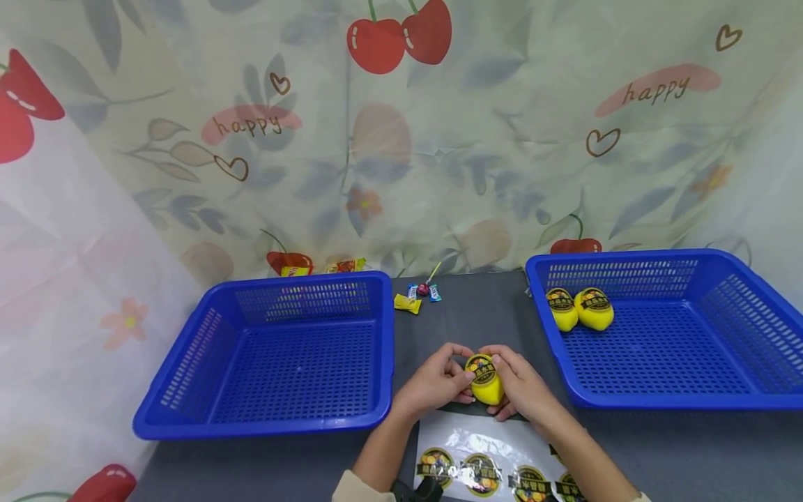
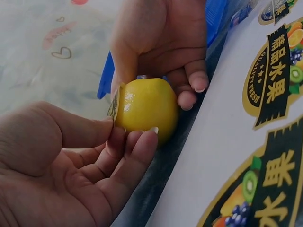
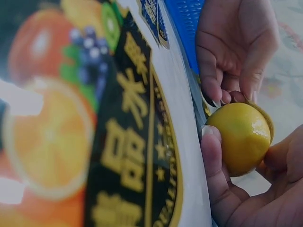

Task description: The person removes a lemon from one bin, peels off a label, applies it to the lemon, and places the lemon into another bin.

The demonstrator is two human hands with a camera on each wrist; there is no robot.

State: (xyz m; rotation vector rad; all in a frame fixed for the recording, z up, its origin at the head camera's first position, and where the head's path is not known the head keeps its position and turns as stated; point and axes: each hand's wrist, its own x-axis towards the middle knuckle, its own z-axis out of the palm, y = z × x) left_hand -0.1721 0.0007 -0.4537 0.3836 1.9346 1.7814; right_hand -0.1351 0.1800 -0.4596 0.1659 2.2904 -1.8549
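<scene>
At lower left of the head view sits an empty blue perforated plastic basket (image 1: 276,355), rigid with a gridded floor. Behind it, at mid-frame, a few small foil-wrapped candies (image 1: 416,295) lie on the dark grey matte tabletop (image 1: 477,314).

At lower centre, the left hand (image 1: 433,383) and the right hand (image 1: 521,387) both grip one smooth, glossy yellow lemon-shaped fruit (image 1: 486,380), fingers curled around it and thumbs pressing a round black-and-gold sticker (image 1: 480,364) on its top. The curved, slick skin could make that label crease or lift at the edge, as the left wrist view hints; a loosened pinch could let the fruit roll.

Below the hands lies a shiny white sheet of fruit stickers (image 1: 483,467). At right, a second blue mesh basket (image 1: 665,328) holds two labelled yellow fruits (image 1: 580,308), touching each other.
</scene>
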